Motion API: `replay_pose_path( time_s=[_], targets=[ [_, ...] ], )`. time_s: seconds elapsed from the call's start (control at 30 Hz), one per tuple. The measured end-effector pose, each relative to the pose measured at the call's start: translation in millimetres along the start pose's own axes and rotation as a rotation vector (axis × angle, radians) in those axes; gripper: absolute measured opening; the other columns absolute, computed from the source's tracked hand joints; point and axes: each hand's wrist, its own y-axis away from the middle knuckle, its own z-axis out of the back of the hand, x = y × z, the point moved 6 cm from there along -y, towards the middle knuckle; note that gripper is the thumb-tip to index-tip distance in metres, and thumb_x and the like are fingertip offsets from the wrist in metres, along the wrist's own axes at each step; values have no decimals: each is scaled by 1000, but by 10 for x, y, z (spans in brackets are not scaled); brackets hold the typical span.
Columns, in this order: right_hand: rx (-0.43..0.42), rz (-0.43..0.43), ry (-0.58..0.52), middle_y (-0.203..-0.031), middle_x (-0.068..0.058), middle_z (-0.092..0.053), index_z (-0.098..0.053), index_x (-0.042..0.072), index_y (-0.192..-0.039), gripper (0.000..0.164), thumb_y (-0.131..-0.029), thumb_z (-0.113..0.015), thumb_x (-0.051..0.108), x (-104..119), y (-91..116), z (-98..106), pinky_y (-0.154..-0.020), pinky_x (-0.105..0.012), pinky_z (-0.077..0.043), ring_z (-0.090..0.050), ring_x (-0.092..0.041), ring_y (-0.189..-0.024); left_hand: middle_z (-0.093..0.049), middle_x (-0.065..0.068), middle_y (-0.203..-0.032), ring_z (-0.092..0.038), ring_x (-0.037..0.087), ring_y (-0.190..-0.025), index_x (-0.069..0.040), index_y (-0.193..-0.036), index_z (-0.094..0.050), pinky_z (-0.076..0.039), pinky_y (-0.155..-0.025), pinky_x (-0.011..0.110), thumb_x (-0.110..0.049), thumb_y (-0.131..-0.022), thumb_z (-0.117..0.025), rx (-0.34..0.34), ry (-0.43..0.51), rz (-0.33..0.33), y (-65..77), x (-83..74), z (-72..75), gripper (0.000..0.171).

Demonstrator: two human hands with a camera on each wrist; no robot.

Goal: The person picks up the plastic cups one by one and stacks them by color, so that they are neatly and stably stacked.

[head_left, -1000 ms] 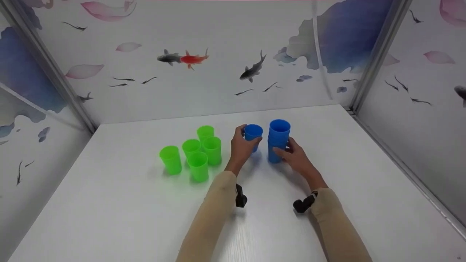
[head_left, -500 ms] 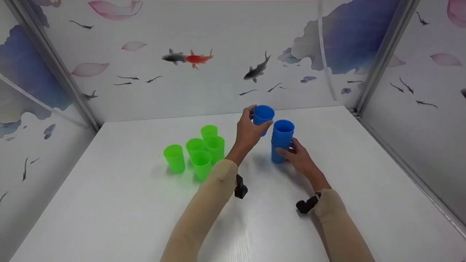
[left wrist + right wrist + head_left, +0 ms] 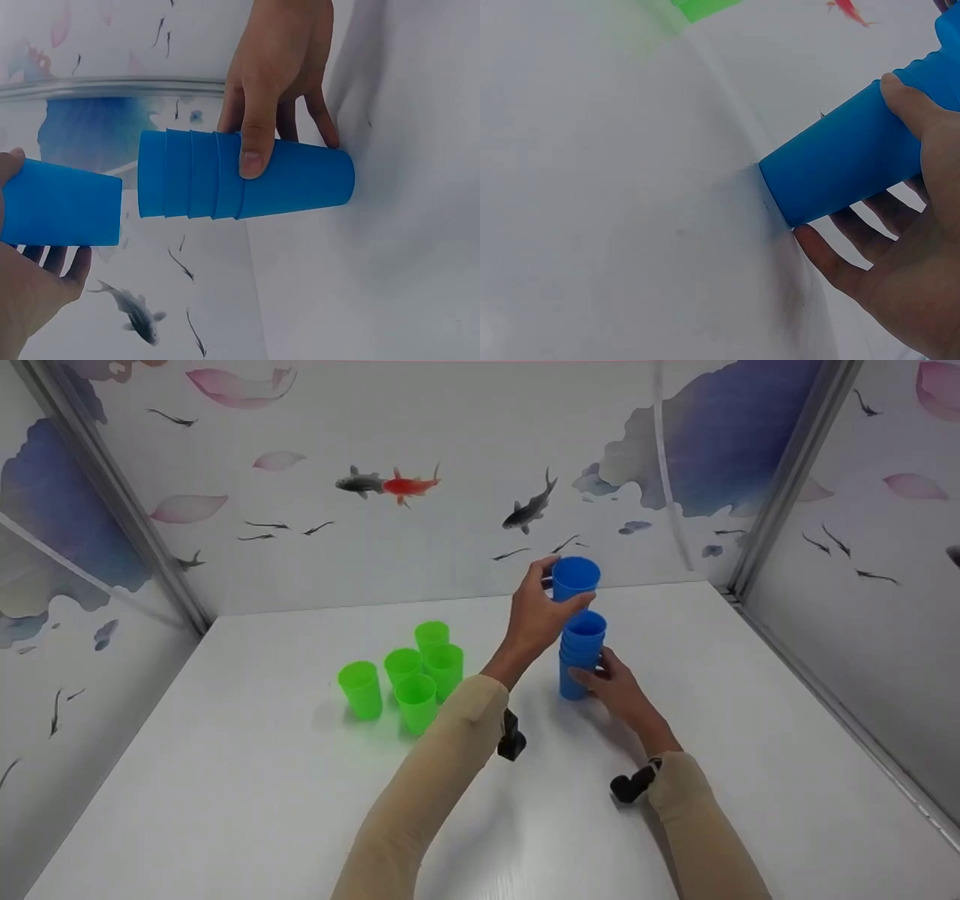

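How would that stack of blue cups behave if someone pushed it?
The blue stack would probably tip easily: it's tall and tapers to a narrow base. It looks like nested, hollow plastic, so it's likely light. The right hand gripping it should help steady it.

Raised blue cup [image 3: 64, 202]: no lettering or number readable on its side
Stacked blue cups [image 3: 300, 176]: no readable label or brand
Green cups [image 3: 416, 701]: no readable mark
Walls [image 3: 450, 420]: no legible words or signs
Tabletop [image 3: 262, 810]: no readable writing
Black wrist cameras [image 3: 512, 740]: too small and dark for any marking to be read
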Motion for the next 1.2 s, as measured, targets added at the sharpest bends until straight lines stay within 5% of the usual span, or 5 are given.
replay_pose_path(
  time_s=[0.33, 0.63, 0.9, 1.2],
  targets=[
    [22, -8, 9, -168, -14, -18, -3, 22, -162, 104, -88, -62, 64, 15, 17, -2, -120, -56, -32, -27, -41, -152, -50, 9, -152, -50, 26, -140, -13, -151, -39, -46, -113, 45, -32, -91, -74, 75, -5, 29, 10, 20, -231, 72],
    [21, 29, 4, -167, -15, -21, -7, 21, -162, 101, -89, -62, 65, 18, 25, 9, -119, -57, -33, -29, -40, -151, -48, 7, -154, -46, 23, -144, -14, -154, -35, -42, -116, 43, -28, -92, -74, 100, 9, 54, 51, 145, -266, 75],
    [3, 18, 14, -166, -13, -24, -10, 22, -162, 104, -85, -64, 67, -25, 1, 14, -118, -58, -34, -31, -39, -151, -48, 7, -154, -46, 23, -144, -13, -154, -36, -43, -116, 41, -26, -93, -72, 85, 19, 66, 32, 240, -133, 73],
    [8, 20, -3, -167, -13, -23, -9, 22, -162, 105, -85, -65, 66, -4, 11, 9, -119, -58, -33, -29, -40, -151, -50, 9, -153, -47, 23, -143, -12, -153, -38, -42, -116, 40, -27, -93, -73, 64, 69, 17, 45, 194, 187, 71]
  ],
)
